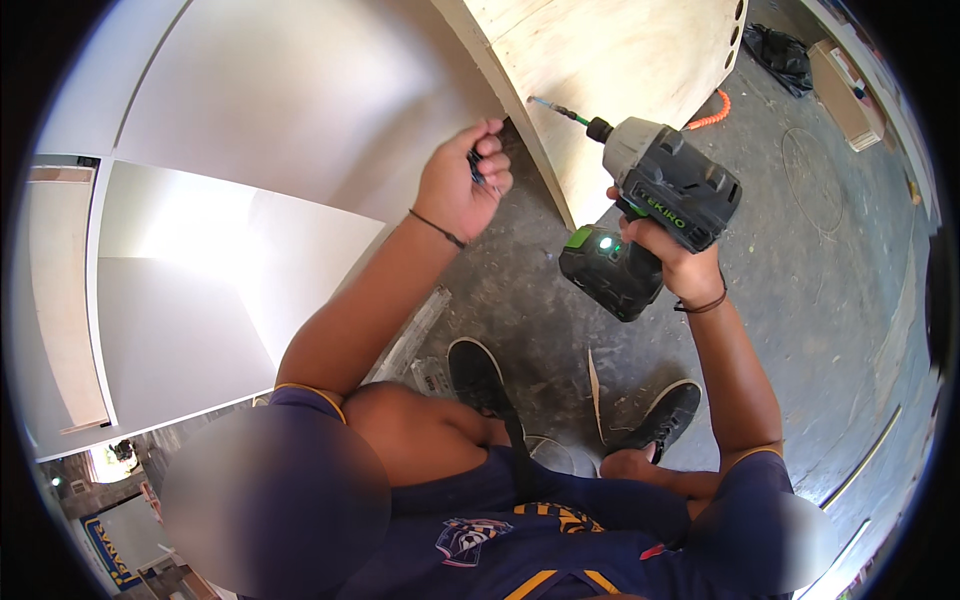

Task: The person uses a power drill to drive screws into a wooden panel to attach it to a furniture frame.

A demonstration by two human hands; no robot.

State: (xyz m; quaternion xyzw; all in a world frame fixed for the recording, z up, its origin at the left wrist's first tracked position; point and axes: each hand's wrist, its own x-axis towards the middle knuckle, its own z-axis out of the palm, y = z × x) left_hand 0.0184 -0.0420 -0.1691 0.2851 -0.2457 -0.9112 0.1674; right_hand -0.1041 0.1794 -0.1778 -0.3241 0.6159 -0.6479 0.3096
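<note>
My right hand [675, 255] is wrapped round the grip of a black, grey and green cordless impact driver [670, 170], whose battery light glows. Its long bit [560, 110] points left, with the tip against a light plywood panel [590, 60] close to the panel's edge. Whether a screw sits under the tip is too small to tell. Beside that edge, my left hand [465, 185] is closed, with small dark screws [475, 168] showing between palm and fingers. The left fingertips are just left of the panel edge, near a white cabinet surface [290, 90].
A white open compartment [180, 310] stands at the left. On the grey concrete floor [770, 270] lie an orange coiled hose [712, 112], a black plastic bag [780, 58], a long wooden box [845, 95] and a wood sliver [595, 390] between my shoes.
</note>
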